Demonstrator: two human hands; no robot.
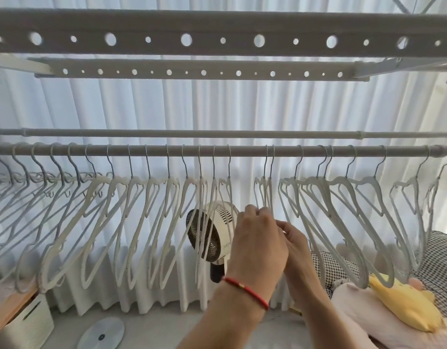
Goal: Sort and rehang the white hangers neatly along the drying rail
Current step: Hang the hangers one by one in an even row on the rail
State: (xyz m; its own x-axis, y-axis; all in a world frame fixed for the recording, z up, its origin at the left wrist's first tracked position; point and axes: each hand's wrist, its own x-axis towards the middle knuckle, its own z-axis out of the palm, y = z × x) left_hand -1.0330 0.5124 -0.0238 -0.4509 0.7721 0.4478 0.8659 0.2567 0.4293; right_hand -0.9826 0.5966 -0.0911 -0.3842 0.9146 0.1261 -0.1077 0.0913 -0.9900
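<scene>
Head view: white hangers hang in a row along the rail. Both hands, left hand and right hand, pinch the pair of hangers at the middle, beside a fan.

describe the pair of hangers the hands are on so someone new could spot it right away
Find the long grey rail that carries the row of white hangers in front of the curtain. Just right of the small fan, the left hand and right hand meet on a pair of hangers. Its two hooks sit close together, with a clear gap in the row on each side.
</scene>
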